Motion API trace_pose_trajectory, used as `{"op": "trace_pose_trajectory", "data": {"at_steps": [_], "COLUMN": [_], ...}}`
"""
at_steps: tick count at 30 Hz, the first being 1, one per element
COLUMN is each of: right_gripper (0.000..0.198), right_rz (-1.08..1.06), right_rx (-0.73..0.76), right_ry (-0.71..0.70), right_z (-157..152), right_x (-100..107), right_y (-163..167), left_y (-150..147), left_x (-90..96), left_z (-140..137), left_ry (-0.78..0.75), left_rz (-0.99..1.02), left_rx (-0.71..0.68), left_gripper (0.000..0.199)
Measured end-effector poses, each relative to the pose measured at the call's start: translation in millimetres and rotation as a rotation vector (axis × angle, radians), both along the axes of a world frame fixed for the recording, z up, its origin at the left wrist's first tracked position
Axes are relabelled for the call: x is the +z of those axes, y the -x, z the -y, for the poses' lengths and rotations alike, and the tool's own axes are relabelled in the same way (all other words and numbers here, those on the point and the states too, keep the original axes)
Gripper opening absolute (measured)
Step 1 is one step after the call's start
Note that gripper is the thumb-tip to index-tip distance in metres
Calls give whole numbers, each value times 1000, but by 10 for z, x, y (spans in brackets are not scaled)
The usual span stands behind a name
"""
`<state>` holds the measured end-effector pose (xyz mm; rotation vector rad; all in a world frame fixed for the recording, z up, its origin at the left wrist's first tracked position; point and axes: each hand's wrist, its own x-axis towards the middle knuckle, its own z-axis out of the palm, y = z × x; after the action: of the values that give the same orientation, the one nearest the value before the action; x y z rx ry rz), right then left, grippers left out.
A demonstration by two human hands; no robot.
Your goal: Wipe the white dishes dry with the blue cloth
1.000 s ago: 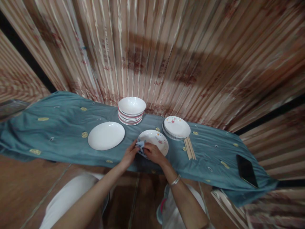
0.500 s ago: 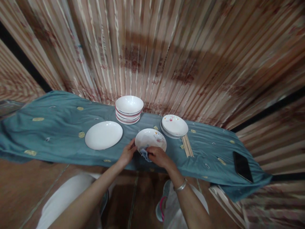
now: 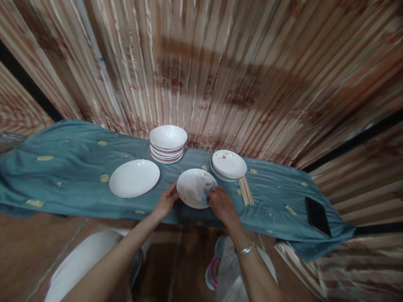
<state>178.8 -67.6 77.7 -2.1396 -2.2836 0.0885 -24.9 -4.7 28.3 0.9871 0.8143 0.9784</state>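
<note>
Floral plate (image 3: 192, 188): left hand (image 3: 166, 202) grips rim, right hand (image 3: 221, 203) clutches bluish cloth (image 3: 207, 195) against its inside. Plate at front of teal-draped tabletop (image 3: 78, 167); pleated brown hanging (image 3: 201, 84) behind, brown floor (image 3: 160, 264) below. White, glossy, flower sprigs near rim.

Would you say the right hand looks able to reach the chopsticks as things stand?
Probably yes: only tablecloth separates the right hand from the chopsticks, though that hand holds a cloth at the front plate.

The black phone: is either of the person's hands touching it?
No, both hands are at the flowered plate, while the phone lies farther right.
</note>
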Motion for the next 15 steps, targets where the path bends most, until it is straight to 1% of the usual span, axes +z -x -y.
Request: {"op": "trace_pose_trajectory", "data": {"at_steps": [9, 15], "right_gripper": [30, 31], "right_rz": [-65, -165], "right_rx": [-90, -167], "right_ry": [-165, -206], "right_z": [-185, -329], "right_x": [-212, -281], "right_y": [-163, -185], "left_y": [-14, -21], "left_x": [25, -2], "left_z": [11, 7], "left_ry": [-2, -16], "left_rz": [-22, -13], "left_rx": [4, 26], "left_gripper": [60, 61]}}
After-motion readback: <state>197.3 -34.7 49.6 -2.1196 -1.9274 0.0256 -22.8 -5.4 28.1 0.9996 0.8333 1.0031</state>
